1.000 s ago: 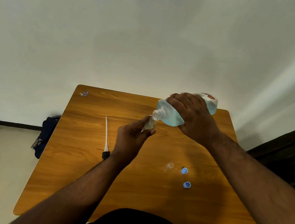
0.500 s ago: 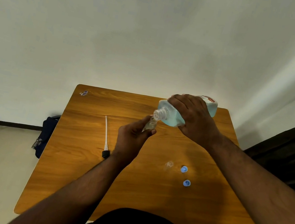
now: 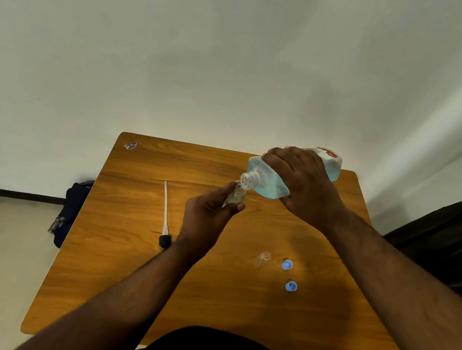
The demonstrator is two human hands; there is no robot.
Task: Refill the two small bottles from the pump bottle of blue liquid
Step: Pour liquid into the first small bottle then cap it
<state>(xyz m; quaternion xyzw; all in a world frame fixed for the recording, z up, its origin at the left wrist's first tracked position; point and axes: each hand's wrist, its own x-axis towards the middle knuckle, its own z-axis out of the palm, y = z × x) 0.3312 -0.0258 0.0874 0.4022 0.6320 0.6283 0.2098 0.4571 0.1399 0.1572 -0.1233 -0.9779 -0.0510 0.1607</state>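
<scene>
Above the far half of a wooden worktop (image 3: pixel 120 278), a person's right hand (image 3: pixel 302 187) grips the big bottle of blue liquid (image 3: pixel 271 183), fingers curled over its body, tipping it so the uncapped threaded neck points down and to the left. The neck meets the mouth of a small clear bottle (image 3: pixel 237 195), which the left hand (image 3: pixel 206 216) pinches between thumb and fingers and holds up off the worktop. Blue liquid pools in the lower side of the big bottle; whether any is passing into the small one is too fine to tell. A label with red print shows at the big bottle's raised base, partly covered by the hand and too blurred to read.

The pump head (image 3: pixel 165 225), its black collar nearest the person and its long white tube pointing away, lies flat on the worktop left of the left hand. A second small clear bottle (image 3: pixel 263 258) rests on the worktop near the right forearm, faint against the wood, so whether it stands or lies is hard to judge. Two blue caps (image 3: pixel 287 264) lie just to its right, one behind the other and apart. A small white-and-blue scrap (image 3: pixel 131 145) sits at the far left corner, its print illegible. A dark bag (image 3: pixel 72 209) rests on the floor by the worktop's left edge, partly hidden behind it. Dark furniture is cut off at the right edge.
</scene>
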